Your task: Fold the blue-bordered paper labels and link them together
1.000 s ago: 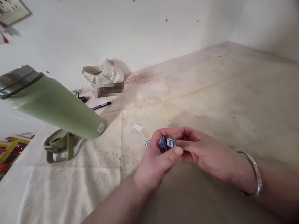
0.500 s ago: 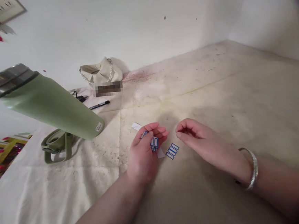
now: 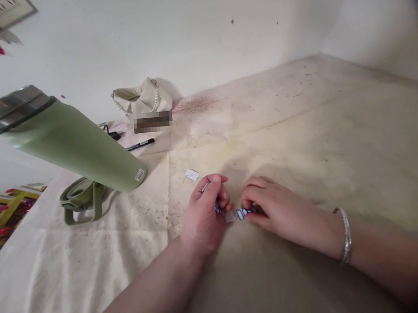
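Note:
My left hand point(image 3: 204, 214) is closed around a bunch of small white labels with blue borders point(image 3: 217, 205); the thumb and curled fingers cover most of them. A few more blue-bordered labels point(image 3: 240, 215) lie on the cloth just to its right. My right hand point(image 3: 266, 202), a silver bangle on its wrist, has its fingertips pinched down over the right-hand part of these labels and hides some of them. A blank white slip point(image 3: 230, 217) shows beside the left fingers. Another white slip with faint writing point(image 3: 192, 175) lies beyond the left hand.
A tall green tumbler point(image 3: 81, 142) with a steel rim stands on the left, its green lid point(image 3: 84, 200) beside it. Further back are a black pen point(image 3: 140, 145) and a cream handbag point(image 3: 142, 96) against the wall. A pale cloth point(image 3: 319, 133) covers the table.
My right hand has come down and left, its fingertips now over the labels on the cloth. My left fingers have curled more tightly around their bunch, uncovering more of the far slip.

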`<state>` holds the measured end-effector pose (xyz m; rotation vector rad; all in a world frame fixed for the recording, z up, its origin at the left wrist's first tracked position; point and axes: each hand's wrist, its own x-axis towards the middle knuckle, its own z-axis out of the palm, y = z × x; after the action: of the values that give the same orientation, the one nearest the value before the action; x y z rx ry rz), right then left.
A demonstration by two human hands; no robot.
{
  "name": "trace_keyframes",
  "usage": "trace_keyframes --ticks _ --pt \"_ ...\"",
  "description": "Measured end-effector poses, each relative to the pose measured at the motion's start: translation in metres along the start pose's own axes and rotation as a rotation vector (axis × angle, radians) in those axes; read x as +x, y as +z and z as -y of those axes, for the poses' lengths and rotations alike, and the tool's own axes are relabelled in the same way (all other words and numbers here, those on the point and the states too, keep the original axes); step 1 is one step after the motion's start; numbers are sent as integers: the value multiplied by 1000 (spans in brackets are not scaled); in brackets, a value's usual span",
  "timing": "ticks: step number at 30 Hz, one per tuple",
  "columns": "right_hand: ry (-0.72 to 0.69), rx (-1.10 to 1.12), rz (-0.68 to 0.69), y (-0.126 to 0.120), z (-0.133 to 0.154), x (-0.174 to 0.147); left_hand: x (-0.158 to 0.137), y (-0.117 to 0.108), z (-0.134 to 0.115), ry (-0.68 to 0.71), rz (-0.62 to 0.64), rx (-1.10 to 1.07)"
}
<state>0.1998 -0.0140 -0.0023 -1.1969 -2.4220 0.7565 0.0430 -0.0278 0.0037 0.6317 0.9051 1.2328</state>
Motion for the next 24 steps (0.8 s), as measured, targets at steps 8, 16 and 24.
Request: trace_keyframes --ticks 8,16,24 --pt "190 262 14 -5 5 1 1 -1 1 -14 -21 -6" --pt "369 840 75 -3 10 -2 -1 2 -3 -89 -14 -147" --pt "440 601 97 -7 18 0 -4 5 7 -137 93 -298"
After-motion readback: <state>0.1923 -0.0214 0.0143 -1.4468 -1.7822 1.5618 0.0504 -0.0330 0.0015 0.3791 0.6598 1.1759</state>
